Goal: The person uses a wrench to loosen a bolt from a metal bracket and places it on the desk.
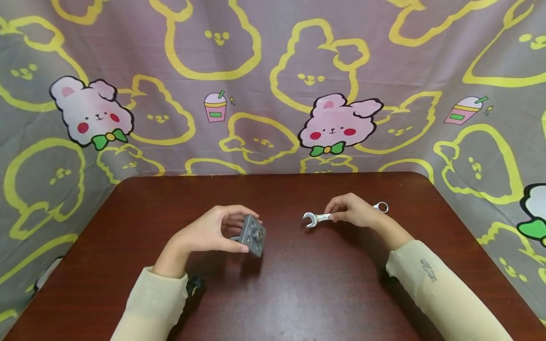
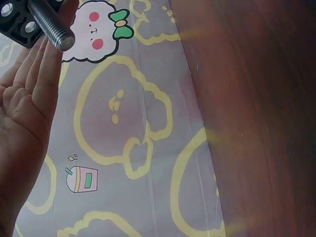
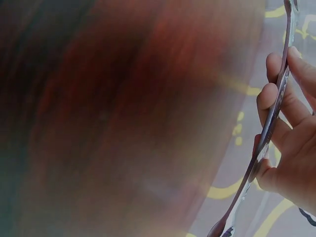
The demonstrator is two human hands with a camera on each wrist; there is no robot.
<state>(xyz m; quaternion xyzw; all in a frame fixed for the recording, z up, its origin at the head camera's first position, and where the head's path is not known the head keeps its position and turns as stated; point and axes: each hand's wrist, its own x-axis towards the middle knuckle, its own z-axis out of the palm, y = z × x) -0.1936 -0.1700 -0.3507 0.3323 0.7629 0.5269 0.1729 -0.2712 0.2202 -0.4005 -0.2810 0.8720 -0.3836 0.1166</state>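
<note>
Between thumb and fingers, my left hand [image 1: 209, 231] grips a grey square plate [image 1: 249, 235] by its edges, held tilted above the table. Several holes pierce the plate, and a nut or bolt end [image 1: 258, 234] sits at its middle. From the plate's back a threaded bolt [image 2: 53, 27] sticks out toward the palm in the left wrist view. To the right, my right hand [image 1: 351, 210] pinches a silver combination wrench [image 1: 321, 218] along its shank. The wrench's open end points left toward the plate; its ring end [image 1: 382, 207] shows behind the hand. A gap separates wrench and plate.
Both hands are over a dark reddish-brown table [image 1: 315, 293]. A patterned curtain [image 1: 256, 61] with cartoon rabbits hangs along the table's back and sides. Something small and black [image 1: 195, 285] shows by the left cuff.
</note>
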